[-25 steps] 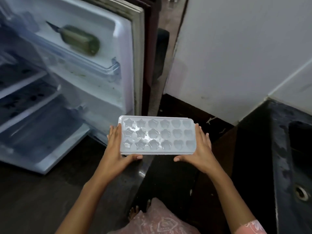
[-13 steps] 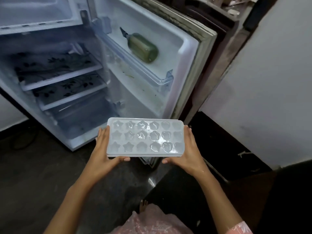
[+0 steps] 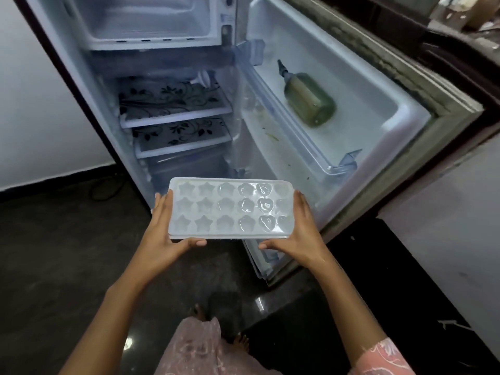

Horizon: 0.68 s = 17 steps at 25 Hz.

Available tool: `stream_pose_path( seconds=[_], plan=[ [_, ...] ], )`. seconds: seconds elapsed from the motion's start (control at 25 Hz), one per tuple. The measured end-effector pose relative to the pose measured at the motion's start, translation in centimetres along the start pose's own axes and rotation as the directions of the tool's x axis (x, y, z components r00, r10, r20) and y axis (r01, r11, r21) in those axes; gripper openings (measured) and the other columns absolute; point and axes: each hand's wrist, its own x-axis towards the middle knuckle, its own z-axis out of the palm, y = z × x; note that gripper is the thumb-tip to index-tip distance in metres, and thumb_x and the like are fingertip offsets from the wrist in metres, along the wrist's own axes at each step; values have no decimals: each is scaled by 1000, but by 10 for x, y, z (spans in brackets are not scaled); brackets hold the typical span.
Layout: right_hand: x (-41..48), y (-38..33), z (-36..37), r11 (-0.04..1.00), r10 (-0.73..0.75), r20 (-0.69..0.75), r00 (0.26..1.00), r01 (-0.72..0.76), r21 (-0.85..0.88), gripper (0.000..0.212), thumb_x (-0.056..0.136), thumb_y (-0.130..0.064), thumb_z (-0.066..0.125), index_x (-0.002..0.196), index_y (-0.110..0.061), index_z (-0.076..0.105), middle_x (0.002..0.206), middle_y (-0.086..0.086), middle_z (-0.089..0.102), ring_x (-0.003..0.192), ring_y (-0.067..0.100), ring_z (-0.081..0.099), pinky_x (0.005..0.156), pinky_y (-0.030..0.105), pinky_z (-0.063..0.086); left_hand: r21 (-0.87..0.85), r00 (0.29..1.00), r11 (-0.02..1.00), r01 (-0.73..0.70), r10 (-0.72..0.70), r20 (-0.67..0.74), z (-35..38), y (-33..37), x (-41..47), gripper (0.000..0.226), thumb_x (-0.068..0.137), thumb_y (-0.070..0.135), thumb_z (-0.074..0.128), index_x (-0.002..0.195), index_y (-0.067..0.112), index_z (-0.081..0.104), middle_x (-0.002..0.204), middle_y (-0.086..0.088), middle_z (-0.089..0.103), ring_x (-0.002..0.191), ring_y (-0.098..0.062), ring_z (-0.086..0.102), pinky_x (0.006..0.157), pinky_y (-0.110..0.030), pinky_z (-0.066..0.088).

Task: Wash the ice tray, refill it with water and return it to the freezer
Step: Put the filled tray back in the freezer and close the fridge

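Observation:
A translucent white ice tray [image 3: 230,208] with star and heart cells is held level in front of the open fridge. Water glints in its right-hand cells. My left hand [image 3: 165,234] grips its left end, thumb under the near edge. My right hand [image 3: 297,231] grips its right end the same way. The freezer compartment [image 3: 146,20] stands open at the top of the fridge, above and beyond the tray, and looks empty.
The fridge door [image 3: 365,109] is swung open to the right, with a green bottle [image 3: 308,98] lying in its upper rack. Two patterned shelves [image 3: 173,104] sit below the freezer. A white wall is at left and a dark floor [image 3: 54,253] below.
The view has swung left from the sink side to face the fridge. The tray, held in both hands, now sits in front of the open fridge with the freezer in sight.

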Motion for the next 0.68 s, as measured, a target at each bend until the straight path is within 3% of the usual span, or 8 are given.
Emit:
stream_pose_path(
  seconds=[0.28, 0.52, 0.68],
  plan=[
    [72, -32, 22, 998, -52, 69, 996, 54, -25, 133, 52, -41, 87, 148, -11, 0, 157, 6, 4, 145, 19, 1, 118, 43, 11, -10, 996, 999, 41, -41, -78, -37, -23, 46, 113, 58, 55, 68, 150, 32, 5, 155, 20, 1, 133, 13, -15, 112, -28, 2],
    [147, -71, 37, 991, -130, 82, 988, 130, 7, 127, 51, -36, 89, 148, -15, 9, 156, 0, 11, 144, 15, 7, 118, 41, 16, -36, 987, 998, 56, -61, -148, -77, -39, 102, 113, 59, 53, 69, 150, 31, 7, 156, 18, 3, 135, 11, -12, 113, -31, 6],
    [197, -96, 50, 985, -175, 83, 981, 173, 24, 121, 50, -33, 90, 146, -14, 18, 149, 2, 24, 138, 11, 19, 115, 36, 21, -56, 982, 996, 69, -77, -172, -107, -49, 139, 113, 59, 54, 69, 150, 31, 6, 159, 12, 3, 141, 0, -9, 117, -40, 10]
  ],
)
